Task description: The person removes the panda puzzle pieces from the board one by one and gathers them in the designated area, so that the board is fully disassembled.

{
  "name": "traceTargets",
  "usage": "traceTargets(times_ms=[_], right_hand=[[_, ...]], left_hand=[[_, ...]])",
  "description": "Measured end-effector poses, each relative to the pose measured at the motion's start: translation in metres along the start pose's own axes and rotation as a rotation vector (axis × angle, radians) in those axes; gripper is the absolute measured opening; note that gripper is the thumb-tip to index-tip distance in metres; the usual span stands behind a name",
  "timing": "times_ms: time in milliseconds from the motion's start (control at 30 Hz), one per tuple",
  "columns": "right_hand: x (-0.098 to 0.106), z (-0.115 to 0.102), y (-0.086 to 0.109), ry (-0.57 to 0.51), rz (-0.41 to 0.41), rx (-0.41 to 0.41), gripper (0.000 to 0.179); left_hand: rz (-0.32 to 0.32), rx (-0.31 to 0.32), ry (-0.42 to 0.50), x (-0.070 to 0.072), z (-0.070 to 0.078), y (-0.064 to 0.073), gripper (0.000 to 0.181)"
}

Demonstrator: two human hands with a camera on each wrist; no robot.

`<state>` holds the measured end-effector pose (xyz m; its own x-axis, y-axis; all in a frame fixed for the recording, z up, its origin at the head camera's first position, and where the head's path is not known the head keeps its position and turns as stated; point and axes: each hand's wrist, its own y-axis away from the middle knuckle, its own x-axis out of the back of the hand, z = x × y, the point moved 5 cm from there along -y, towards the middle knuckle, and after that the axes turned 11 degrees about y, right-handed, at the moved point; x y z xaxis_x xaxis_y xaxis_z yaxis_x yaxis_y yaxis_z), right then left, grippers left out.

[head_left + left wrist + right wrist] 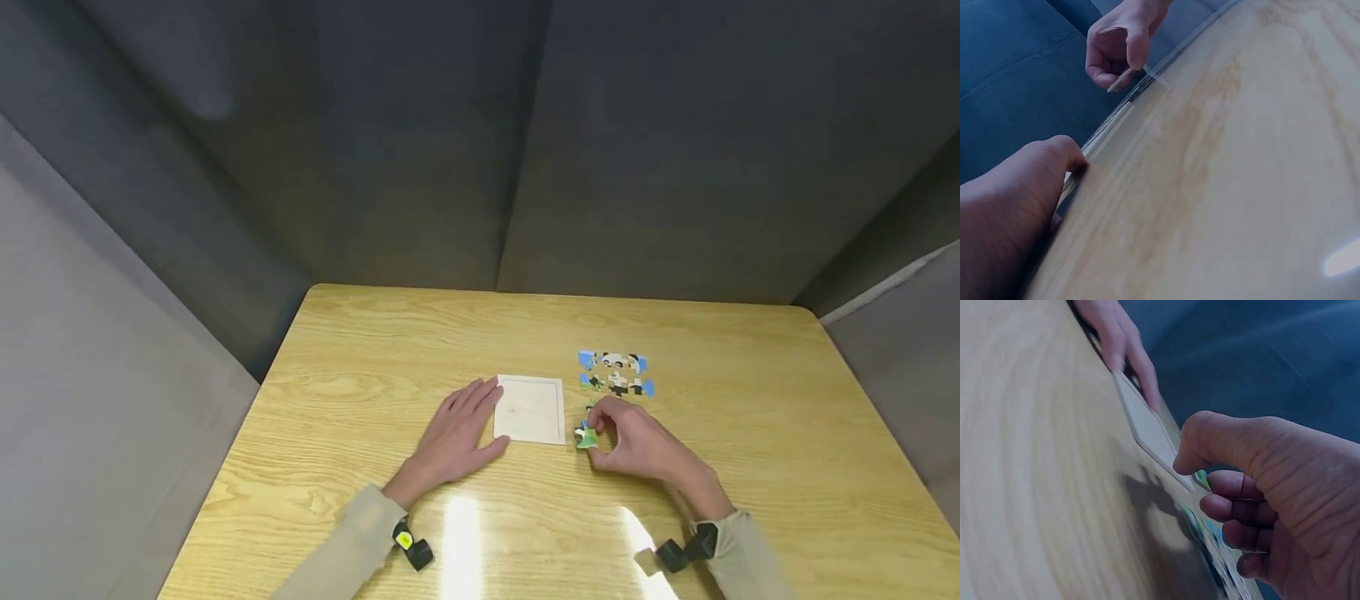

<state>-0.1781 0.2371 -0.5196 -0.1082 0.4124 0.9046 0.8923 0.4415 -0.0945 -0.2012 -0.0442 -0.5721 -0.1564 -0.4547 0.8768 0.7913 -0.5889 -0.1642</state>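
Note:
My right hand [637,437] pinches a green jigsaw puzzle piece [586,436] between thumb and fingers, and the piece shows edge-on in the left wrist view, tilted up off the table. A white square puzzle tray [529,409] with a low raised rim lies just left of it, bare inside. Along the tray's left edge rests my left hand [459,433], fingers stretched out, fingertips and thumb at the rim. Behind the right hand lie several panda-picture puzzle pieces [617,383] in two rows. Another green piece [590,407] is partly hidden by the right fingers.
The wooden table [390,350] carries the tray and pieces, with its far edge against a dark grey curtain [405,167]. Paler grey panels stand at both sides. Each wrist wears a small black camera. Light glares off the table's near part.

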Motion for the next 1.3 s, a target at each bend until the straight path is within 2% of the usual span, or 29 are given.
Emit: traceTargets(times_ms=[133,333,567,1033,1133,1200,1300], right_hand=[[0.012,0.02,0.01,-0.032,0.001,-0.045,0.034],[0.028,0.052,0.017,-0.015,-0.012,-0.122,0.034],[0.032,0.085,0.016,-0.023,-0.04,-0.207,0.035],[0.03,0.098,0.008,-0.01,-0.076,-0.239,0.038],[0.032,0.098,0.011,-0.031,-0.041,-0.237,0.037],[0.035,0.099,0.016,-0.042,0.029,-0.244,0.033],[0.041,0.099,0.026,-0.03,0.172,-0.254,0.034]], left_hand=[[0.009,-0.01,-0.008,-0.001,-0.001,-0.001,0.081],[0.013,-0.007,0.003,0.001,-0.004,-0.003,0.08],[0.004,0.011,-0.009,0.002,-0.007,-0.004,0.081],[0.026,0.006,-0.003,0.004,-0.009,-0.003,0.081],[0.032,0.004,0.029,0.006,-0.008,-0.004,0.082],[0.045,0.01,0.078,0.008,-0.008,-0.005,0.081],[0.104,0.031,0.179,0.016,-0.01,-0.004,0.074]])
